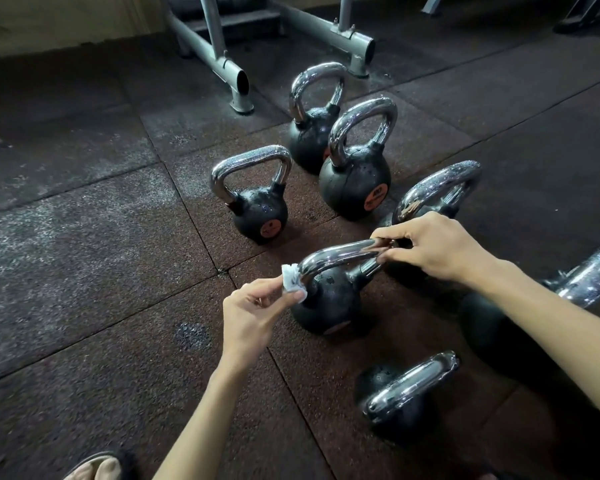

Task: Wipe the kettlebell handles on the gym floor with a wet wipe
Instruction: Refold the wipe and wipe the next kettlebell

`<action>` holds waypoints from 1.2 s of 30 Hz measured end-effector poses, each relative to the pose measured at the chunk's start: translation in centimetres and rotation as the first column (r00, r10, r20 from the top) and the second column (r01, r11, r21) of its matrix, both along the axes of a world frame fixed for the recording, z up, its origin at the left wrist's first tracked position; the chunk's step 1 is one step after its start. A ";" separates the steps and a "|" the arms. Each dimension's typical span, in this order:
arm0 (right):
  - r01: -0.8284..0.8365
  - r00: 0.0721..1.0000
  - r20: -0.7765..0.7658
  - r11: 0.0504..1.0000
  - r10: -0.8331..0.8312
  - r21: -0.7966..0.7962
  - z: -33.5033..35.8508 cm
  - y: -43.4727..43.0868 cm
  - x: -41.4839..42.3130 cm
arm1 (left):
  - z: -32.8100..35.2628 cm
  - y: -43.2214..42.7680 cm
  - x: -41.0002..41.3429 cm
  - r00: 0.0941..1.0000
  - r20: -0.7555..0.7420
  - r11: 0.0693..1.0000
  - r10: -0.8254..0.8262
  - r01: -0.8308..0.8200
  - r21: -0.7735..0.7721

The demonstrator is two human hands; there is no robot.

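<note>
While the nearest kettlebell stands upright on the gym floor, its chrome handle is held at both ends. The handle's long axis is seen to run from about eight o'clock, where the wipe sits, to two o'clock, where the right hand is placed. The wet wipe, a small crumpled white wad, is pinched in the narrow grip of the left hand and pressed on the handle's left bend, at one o'clock from that hand. The right grip is closed round the handle's far end, with fingers curled over the bar. The left hand is nearer the bare run of bar, so a stroke toward two o'clock is judged to be called for. The handle is smooth, rounded and mirror-bright; the body is a black, matte ball beaded with droplets. Other kettlebells are ranged from twelve to four o'clock on speckled rubber tiles.
</note>
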State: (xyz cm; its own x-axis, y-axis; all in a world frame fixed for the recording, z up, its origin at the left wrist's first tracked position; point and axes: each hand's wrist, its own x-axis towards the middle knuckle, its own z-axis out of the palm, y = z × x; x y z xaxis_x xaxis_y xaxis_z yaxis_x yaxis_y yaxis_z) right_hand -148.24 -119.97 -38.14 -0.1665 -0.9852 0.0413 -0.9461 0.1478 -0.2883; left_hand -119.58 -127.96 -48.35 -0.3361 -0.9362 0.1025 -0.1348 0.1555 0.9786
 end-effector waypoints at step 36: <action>-0.031 0.800 0.567 0.957 0.197 -0.288 0.9 0.7 6.5 | 10.8 1.2 -2.2 0.989 -0.001 0.964 -0.148 0.145 0.222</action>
State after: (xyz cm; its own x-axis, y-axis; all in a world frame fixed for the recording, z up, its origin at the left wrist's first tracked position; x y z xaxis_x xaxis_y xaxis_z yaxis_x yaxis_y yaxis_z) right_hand -141.76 -119.24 -37.27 -0.1272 -0.9670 0.2209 -0.5882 -0.1058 -0.8017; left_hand -121.74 -126.77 -37.53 -0.4713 -0.8754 -0.1075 -0.1416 -0.0452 0.9889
